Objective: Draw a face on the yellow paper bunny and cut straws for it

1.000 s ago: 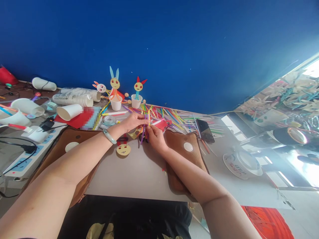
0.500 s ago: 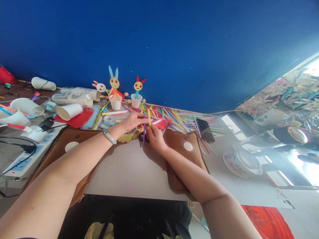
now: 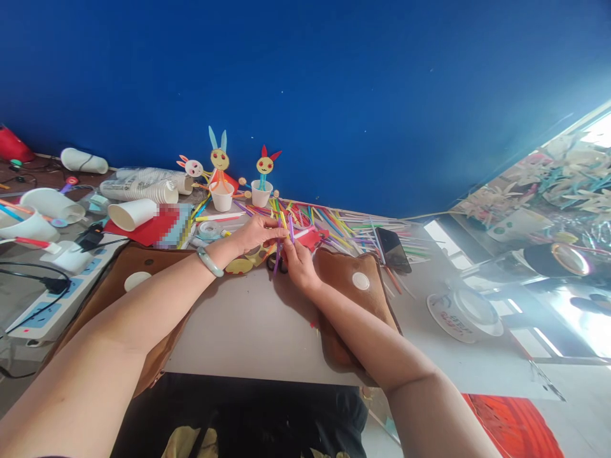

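A thin purple straw, seemingly flattened, is pinched in both of my hands above the table. Its lower part hangs below the fingers, and a purple end sticks up beside my right fingertips. Between them rises the tip of a yellow straw; whether the two are joined is hidden by the fingers. My left hand closes on the pieces from the left, thumb against fingers. From the right, my right hand pinches them too, its fingers curled. Black scissor handles lie partly hidden just beneath my hands.
Coloured straws are heaped behind my hands. Rabbit-faced figures stand in white paper cups by the blue wall. A phone lies right, a power strip left. Brown cushions lie under my forearms.
A purple end now stands upright at my right fingertips, where the yellow straw stood before. The yellow tip has shifted left and leans. Both hands stay in nearly the same place.
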Motion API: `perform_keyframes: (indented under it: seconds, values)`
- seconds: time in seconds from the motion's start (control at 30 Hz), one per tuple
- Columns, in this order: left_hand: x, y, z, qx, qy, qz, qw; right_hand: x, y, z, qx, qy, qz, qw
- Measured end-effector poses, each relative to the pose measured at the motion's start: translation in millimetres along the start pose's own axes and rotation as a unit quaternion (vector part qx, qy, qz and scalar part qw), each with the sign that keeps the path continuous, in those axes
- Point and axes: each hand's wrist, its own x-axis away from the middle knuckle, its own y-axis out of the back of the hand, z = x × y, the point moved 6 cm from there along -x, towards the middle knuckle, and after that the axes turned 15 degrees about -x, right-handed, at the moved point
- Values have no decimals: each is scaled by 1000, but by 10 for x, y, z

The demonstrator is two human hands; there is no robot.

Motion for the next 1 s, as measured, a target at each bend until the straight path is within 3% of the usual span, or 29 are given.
perform_keyframes:
  seconds: [0.27,0.53,0.67,0.8,1.0]
  values:
    - [26,21,-72,-7,12,-16,1000,2,-68,-17,2,-9,59,998]
    - [57,-7,-97,37,45,10,998,8,-124,11,-15,-22,108,994]
    - [79,-41,-107,35,51,48,997,43,-195,38,-62,-25,166,984]
    - [82,-74,-102,48,48,84,994,54,-203,50,-80,-12,186,979]
    - [66,-23,-128,53,48,41,997,38,-192,70,-99,-25,188,977]
